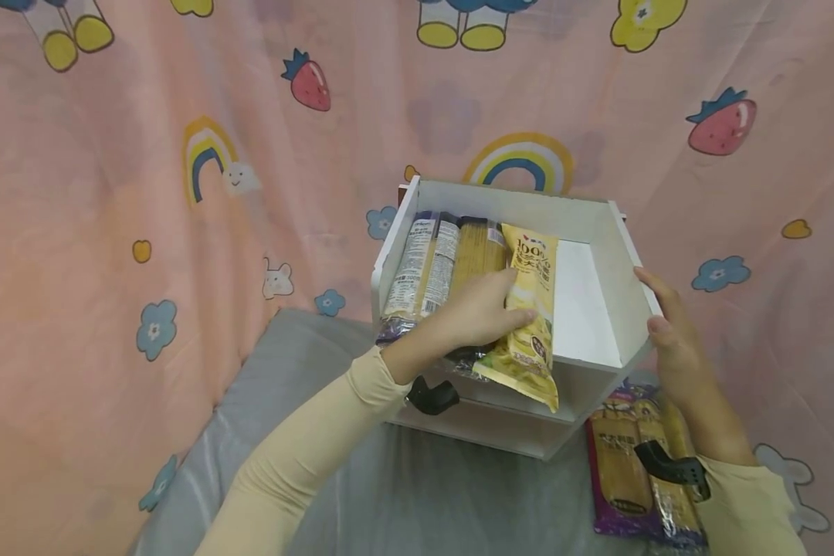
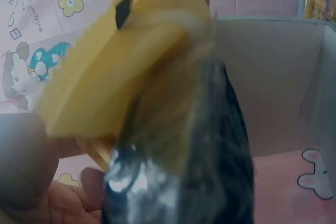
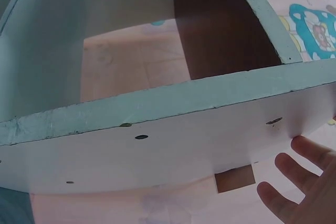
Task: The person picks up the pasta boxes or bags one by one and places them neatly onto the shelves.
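In the head view my left hand [image 1: 483, 309] holds a yellow pasta packet [image 1: 533, 278] by its left side, thumb over the front. The packet leans in the top compartment of a white shelf unit [image 1: 587, 305], its lower end jutting past the front edge. To its left lie a clear spaghetti packet [image 1: 476, 251] and a packet with a white printed label [image 1: 420, 262]. My right hand [image 1: 681, 344] rests at the shelf's right wall; its fingers [image 3: 294, 174] look spread and loose by the panel in the right wrist view. A blurred yellow wrapper end [image 2: 121, 61] fills the left wrist view.
More pasta packets [image 1: 622, 471] lie on the grey cloth [image 1: 459, 494] to the right of the shelf, below my right forearm. Lower shelf compartments [image 1: 486, 428] face me under the top one. A pink patterned curtain [image 1: 361, 147] hangs behind.
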Available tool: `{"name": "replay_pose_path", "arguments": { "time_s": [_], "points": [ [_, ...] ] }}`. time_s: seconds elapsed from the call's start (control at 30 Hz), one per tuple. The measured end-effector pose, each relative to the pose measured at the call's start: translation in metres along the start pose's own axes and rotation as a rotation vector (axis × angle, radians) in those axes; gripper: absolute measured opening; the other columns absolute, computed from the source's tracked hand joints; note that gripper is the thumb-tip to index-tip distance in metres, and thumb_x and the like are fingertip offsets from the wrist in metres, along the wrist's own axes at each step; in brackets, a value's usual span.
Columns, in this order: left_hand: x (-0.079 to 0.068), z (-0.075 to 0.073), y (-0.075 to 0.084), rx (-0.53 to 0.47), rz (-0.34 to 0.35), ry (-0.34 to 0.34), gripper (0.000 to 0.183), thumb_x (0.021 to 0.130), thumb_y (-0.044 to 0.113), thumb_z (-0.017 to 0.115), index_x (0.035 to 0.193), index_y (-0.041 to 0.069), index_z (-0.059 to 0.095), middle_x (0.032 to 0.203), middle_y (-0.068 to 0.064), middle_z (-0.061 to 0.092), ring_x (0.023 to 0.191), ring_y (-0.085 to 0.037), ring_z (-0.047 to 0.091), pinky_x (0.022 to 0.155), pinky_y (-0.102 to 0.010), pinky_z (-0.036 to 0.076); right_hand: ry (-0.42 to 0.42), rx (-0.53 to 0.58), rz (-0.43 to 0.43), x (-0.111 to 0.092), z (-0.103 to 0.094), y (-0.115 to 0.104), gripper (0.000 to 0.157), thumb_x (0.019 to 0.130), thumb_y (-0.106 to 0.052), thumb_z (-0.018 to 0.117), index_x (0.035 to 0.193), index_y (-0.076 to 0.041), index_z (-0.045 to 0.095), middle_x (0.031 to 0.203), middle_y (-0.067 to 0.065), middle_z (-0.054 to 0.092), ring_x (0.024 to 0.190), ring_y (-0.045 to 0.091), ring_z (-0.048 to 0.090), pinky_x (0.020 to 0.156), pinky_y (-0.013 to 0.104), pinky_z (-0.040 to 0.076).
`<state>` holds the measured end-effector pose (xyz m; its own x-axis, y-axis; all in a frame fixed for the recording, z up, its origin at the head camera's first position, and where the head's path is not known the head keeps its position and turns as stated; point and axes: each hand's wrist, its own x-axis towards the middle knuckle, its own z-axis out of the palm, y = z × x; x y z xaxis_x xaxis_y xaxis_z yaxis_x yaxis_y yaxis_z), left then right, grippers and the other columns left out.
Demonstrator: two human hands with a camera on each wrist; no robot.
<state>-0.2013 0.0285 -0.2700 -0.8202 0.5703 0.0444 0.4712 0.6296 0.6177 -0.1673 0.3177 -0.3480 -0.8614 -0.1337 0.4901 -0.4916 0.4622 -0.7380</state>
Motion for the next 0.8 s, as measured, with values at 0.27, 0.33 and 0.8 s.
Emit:
{"name": "replay_pose_path", "arguments": {
  "time_s": [0.27, 0.33, 0.8],
  "points": [
    [-0.008, -0.004, -0.001, 0.139, 0.029, 0.036, 0.068, 0.094, 0.044, 0.063, 0.148, 0.007, 0.043, 0.109, -0.001, 0.06, 0.089, -0.012, 0.054, 0.068, -0.023, 0.044, -0.008, 0.031, -0.02, 0.002, 0.002, 0.002, 0.059, 0.102, -0.036, 0.04, 0.156, -0.019, 0.027, 0.163, 0.001, 0.022, 0.143, 0.016, 0.029, 0.102, 0.085, 0.011],
    [-0.013, -0.004, 0.0, 0.169, 0.037, 0.049, 0.069, 0.092, 0.047, 0.065, 0.149, 0.012, 0.044, 0.117, -0.002, 0.055, 0.096, -0.015, 0.051, 0.071, -0.025, 0.044, -0.01, 0.035, -0.027, 0.002, 0.002, 0.003, 0.059, 0.102, -0.036, 0.04, 0.156, -0.017, 0.026, 0.163, 0.002, 0.022, 0.142, 0.015, 0.03, 0.104, 0.083, 0.011],
    [-0.028, 0.001, -0.01, 0.32, 0.217, -0.05, 0.103, 0.077, 0.064, 0.074, 0.154, 0.009, 0.033, 0.16, -0.005, 0.036, 0.15, -0.021, 0.03, 0.124, -0.034, 0.025, -0.006, 0.015, 0.004, 0.001, 0.001, 0.001, 0.058, 0.101, -0.033, 0.04, 0.157, -0.021, 0.027, 0.163, -0.001, 0.022, 0.145, 0.019, 0.029, 0.107, 0.079, 0.015]
  ]
}}
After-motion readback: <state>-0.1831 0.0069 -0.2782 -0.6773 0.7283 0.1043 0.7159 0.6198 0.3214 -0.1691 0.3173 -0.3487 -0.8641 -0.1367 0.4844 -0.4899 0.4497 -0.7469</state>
